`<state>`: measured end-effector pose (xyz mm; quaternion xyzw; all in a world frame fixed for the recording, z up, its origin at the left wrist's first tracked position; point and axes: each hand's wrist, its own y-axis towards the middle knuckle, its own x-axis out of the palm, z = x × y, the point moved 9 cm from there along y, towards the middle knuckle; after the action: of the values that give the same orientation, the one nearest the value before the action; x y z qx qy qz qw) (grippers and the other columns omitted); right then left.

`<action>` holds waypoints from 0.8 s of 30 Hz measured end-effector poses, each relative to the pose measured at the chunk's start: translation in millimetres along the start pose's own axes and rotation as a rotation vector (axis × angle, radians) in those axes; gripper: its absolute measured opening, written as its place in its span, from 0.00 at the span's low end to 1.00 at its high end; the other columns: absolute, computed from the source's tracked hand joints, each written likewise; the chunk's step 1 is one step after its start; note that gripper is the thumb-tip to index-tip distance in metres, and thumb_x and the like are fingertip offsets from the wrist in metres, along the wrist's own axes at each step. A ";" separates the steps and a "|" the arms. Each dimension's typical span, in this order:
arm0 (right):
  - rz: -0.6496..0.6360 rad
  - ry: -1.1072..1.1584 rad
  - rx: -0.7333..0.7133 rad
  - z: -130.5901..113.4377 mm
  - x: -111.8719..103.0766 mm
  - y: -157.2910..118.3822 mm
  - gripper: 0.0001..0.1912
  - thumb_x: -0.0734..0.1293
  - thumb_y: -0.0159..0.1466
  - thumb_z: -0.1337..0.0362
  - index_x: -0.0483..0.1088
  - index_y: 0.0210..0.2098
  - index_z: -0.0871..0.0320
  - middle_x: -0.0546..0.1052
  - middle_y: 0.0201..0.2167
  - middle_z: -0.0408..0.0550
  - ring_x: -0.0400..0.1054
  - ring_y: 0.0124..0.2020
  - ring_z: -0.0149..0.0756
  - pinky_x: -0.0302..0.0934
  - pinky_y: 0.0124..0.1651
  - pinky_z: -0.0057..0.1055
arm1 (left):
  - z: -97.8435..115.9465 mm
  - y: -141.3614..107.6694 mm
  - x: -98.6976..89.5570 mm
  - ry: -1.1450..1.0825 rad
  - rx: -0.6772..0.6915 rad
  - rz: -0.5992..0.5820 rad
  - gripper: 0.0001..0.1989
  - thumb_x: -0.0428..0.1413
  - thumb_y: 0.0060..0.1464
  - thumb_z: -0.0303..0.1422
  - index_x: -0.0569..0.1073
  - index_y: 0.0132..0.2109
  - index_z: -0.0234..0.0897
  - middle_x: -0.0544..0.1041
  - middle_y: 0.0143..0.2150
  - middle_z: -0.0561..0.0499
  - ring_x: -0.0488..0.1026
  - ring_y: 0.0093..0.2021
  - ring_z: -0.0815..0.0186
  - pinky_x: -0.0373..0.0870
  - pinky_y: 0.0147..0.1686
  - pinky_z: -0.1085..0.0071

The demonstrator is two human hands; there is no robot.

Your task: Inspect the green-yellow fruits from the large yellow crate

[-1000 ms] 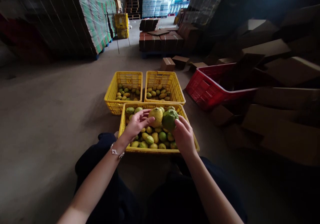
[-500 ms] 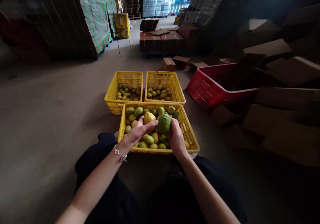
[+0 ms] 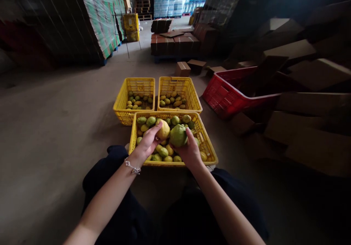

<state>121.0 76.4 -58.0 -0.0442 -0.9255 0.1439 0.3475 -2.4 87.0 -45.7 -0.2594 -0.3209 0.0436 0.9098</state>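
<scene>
The left hand (image 3: 148, 142) is closed around a yellow fruit (image 3: 163, 130), thumb along its upper side, the other fingers mostly hidden. The right hand (image 3: 190, 150) grips a larger green fruit (image 3: 178, 135), thumb against its side, its remaining fingers largely out of sight underneath. The two fruits sit side by side above the nearest yellow crate (image 3: 203, 137); whether they touch is hard to tell. Hands and wrists cover part of the fruit pile (image 3: 163, 152) inside it. Behind stand a rear left crate (image 3: 141, 86) and a rear right crate (image 3: 189, 88), the front walls hiding some of their fruit. On the right, a red crate (image 3: 219, 95) is partly covered by cardboard (image 3: 290, 49) that fades into shadow. Both forearms are cut off at the bottom edge.
</scene>
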 end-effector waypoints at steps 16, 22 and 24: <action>0.399 0.096 0.238 -3.4 -29.7 -10.3 0.12 0.60 0.67 0.61 0.69 0.30 0.55 0.75 0.19 0.39 0.70 0.18 0.35 0.66 0.20 0.31 | 3.2 -11.0 8.1 -0.081 -0.121 -0.024 0.14 0.54 0.62 0.34 0.73 0.50 0.31 0.78 0.33 0.46 0.78 0.33 0.63 0.78 0.35 0.68; 0.375 0.164 0.327 2.3 -29.2 -11.4 0.13 0.59 0.66 0.59 0.69 0.28 0.56 0.76 0.20 0.42 0.70 0.20 0.34 0.65 0.23 0.31 | -0.4 -11.4 3.3 -0.134 -0.164 0.005 0.18 0.50 0.63 0.40 0.76 0.44 0.27 0.77 0.27 0.43 0.75 0.25 0.65 0.75 0.27 0.71; 0.395 0.154 0.356 6.3 -32.7 -11.0 0.14 0.58 0.66 0.60 0.67 0.26 0.56 0.74 0.18 0.42 0.69 0.19 0.35 0.65 0.24 0.32 | -0.8 -11.4 2.1 -0.166 -0.175 0.005 0.20 0.47 0.63 0.40 0.76 0.44 0.27 0.78 0.26 0.43 0.72 0.21 0.68 0.71 0.21 0.74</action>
<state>141.7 58.5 -79.9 -0.1730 -0.8299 0.3655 0.3844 -1.2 77.3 -39.4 -0.3342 -0.3972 0.0391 0.8538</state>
